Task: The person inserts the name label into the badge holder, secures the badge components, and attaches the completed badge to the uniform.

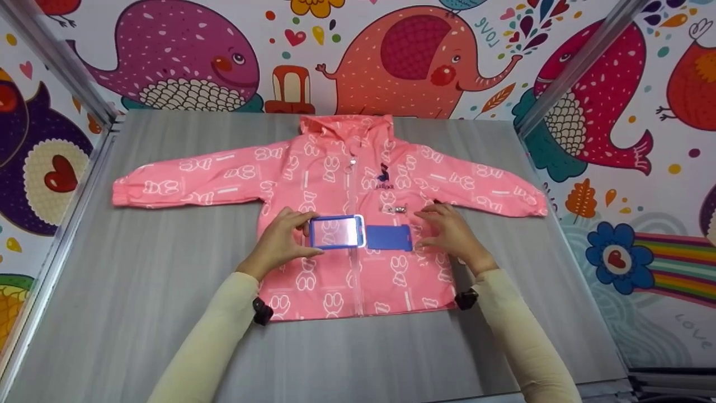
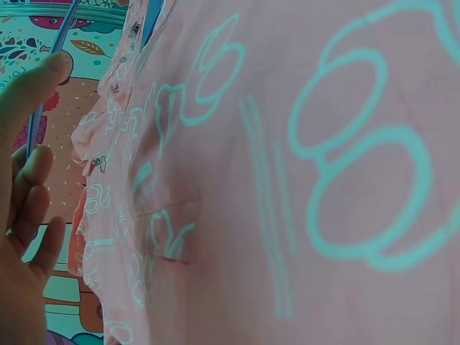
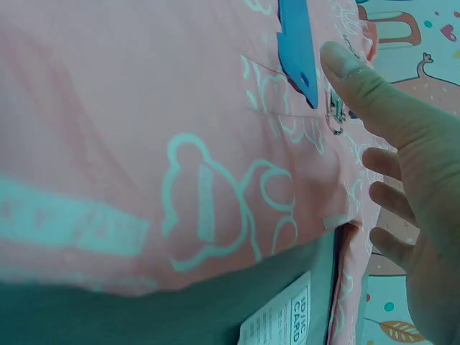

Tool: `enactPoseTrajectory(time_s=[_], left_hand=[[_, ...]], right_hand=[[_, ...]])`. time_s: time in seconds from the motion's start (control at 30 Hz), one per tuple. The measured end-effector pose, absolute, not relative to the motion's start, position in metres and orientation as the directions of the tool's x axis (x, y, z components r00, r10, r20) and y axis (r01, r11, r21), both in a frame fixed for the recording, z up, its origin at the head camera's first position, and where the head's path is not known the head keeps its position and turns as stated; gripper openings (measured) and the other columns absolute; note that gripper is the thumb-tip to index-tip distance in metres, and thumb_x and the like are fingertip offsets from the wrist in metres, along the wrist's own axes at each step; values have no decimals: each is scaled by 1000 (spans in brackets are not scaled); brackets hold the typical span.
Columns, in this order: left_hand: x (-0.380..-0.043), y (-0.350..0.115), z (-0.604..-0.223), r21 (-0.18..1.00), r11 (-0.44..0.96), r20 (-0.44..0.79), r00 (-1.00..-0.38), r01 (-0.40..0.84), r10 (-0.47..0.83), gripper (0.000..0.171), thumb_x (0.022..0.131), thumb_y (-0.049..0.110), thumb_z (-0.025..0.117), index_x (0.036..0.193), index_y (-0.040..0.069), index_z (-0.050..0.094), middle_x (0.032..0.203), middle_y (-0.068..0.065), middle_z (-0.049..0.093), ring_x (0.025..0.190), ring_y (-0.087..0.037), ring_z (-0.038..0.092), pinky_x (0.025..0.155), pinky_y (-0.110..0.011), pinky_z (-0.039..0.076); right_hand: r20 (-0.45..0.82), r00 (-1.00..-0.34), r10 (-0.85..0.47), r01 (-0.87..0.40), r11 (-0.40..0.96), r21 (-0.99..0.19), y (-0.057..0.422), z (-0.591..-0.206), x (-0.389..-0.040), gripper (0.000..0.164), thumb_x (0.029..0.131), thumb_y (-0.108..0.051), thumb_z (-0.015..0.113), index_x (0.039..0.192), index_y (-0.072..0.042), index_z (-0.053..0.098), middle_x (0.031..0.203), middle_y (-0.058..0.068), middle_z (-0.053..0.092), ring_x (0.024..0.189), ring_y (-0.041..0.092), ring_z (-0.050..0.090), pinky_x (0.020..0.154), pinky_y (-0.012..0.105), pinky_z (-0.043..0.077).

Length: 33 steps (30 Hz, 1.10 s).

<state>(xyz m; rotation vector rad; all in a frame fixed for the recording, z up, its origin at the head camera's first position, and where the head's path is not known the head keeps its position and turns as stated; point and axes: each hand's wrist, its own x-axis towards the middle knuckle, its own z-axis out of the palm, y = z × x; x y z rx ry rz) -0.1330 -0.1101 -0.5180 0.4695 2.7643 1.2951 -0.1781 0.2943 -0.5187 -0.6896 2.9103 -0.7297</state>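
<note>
My left hand (image 1: 279, 242) pinches one end of a clear card holder with a blue frame (image 1: 337, 232), thumb on the near edge and fingers on the far edge. In the left wrist view the holder (image 2: 34, 129) appears edge-on, raised off the cloth. A flat blue panel (image 1: 388, 237) lies on the pink jacket (image 1: 330, 291), just right of the holder. Beside the panel's right end, my right hand (image 1: 454, 238) holds nothing, its fingers spread and loosely bent. Behind the panel lies a small metal clip (image 1: 400, 209) on the jacket.
The jacket is spread out on a grey table (image 1: 184, 268), sleeves stretched to both sides. A printed white card (image 3: 282, 316) reading "ID/IC CARD" lies beside the jacket's hem in the right wrist view. Walls with cartoon animals (image 1: 414, 61) enclose the table.
</note>
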Motion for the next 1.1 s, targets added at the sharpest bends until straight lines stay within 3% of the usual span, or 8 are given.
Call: enactPoseTrajectory(time_s=[0.43, 0.67, 1.1], left_hand=[[-134, -109, -520, 748, 611, 84, -949, 261, 302, 76, 64, 35, 93, 132, 18, 63, 90, 2, 60, 97, -17, 49, 85, -35, 49], [-133, -108, -520, 751, 609, 80, -952, 253, 297, 74, 65, 35, 93, 131, 20, 63, 93, 1, 58, 98, -17, 49, 85, -35, 49], [-134, -108, -524, 756, 600, 89, -949, 262, 302, 75, 65, 35, 93, 131, 19, 63, 91, 1, 58, 97, -16, 49, 84, -34, 48]], right_hand=[[11, -957, -290, -236, 754, -613, 337, -516, -174, 54, 85, -18, 77, 135, -9, 61, 143, 16, 53, 135, 36, 45, 110, 60, 38], [9, -962, -271, -232, 804, -548, 357, -519, -172, 40, 88, -9, 72, 127, -1, 65, 132, 20, 60, 127, 38, 51, 109, 58, 39], [-68, -979, -191, -121, 821, -558, 369, -527, -166, 33, 88, -4, 70, 121, -2, 69, 122, 17, 62, 118, 37, 56, 107, 58, 43]])
